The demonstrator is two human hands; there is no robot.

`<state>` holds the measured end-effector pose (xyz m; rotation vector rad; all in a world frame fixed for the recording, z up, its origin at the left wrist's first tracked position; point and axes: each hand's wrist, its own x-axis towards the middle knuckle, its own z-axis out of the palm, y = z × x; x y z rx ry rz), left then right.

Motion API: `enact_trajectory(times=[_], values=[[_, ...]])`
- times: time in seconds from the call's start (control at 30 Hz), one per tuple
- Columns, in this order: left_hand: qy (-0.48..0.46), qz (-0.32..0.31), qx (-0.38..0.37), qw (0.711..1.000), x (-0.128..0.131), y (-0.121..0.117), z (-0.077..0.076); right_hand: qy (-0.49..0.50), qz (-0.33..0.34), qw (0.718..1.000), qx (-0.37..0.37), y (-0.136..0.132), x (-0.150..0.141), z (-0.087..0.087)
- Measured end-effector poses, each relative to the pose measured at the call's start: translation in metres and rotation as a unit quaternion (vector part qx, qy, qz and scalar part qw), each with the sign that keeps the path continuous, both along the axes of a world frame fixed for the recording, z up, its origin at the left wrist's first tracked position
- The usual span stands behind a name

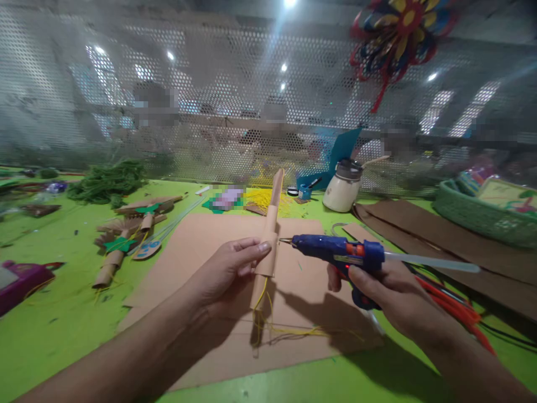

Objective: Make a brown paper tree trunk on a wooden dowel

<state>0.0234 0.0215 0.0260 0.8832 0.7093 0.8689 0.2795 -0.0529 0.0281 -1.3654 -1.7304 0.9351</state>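
My left hand (237, 260) pinches a rolled brown paper tube (272, 218) between thumb and fingers. The tube is long and thin, with a wider wrap round its middle, and yellow string (265, 291) trails from its lower end. In my right hand (390, 285) is a blue hot glue gun (331, 246), gripped by its handle. Its metal nozzle points left, right beside the tube's wrap; I cannot tell whether it touches. A whitish glue stick (436, 261) sticks out of the gun's back. Under both hands lies a brown paper sheet (201, 235).
On the green table (54, 235), paper figures (113, 263) with green leaves lie left, near green strands (107, 182) and a purple object (20, 282). Behind are yellow shreds (264, 198), a blue jar (305, 192) and a white pot (342, 190). Orange cord (455, 308), brown sheets (461, 252) and a green basket (482, 212) stand right.
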Motion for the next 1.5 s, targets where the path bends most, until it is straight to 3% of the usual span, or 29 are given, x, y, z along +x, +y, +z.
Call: enact_trajectory(times=[0.37, 0.63, 0.83, 1.03, 1.33, 1.5], values=[[-0.057, -0.05, 0.009, 0.997, -0.001, -0.003, 0.006, 0.007, 0.019, 1.0, -0.015, 0.0, 0.005, -0.006], [-0.056, -0.04, 0.002, 0.998, -0.002, -0.005, 0.01, 0.027, 0.031, 0.999, 0.013, 0.0, 0.008, -0.009], [-0.028, -0.033, 0.013, 0.999, -0.001, -0.003, 0.006, 0.009, -0.012, 1.0, 0.008, 0.001, 0.004, -0.009], [-0.037, -0.03, 0.014, 0.999, -0.001, -0.004, 0.007, 0.021, 0.009, 0.999, -0.023, 0.001, 0.005, -0.01], [-0.035, -0.02, 0.025, 0.999, -0.003, 0.0, 0.004, 0.0, 0.022, 1.0, -0.002, -0.002, 0.005, -0.003], [-0.021, 0.007, 0.022, 1.0, 0.0, -0.001, 0.003, -0.05, -0.078, 0.994, 0.053, 0.006, 0.0, -0.001]])
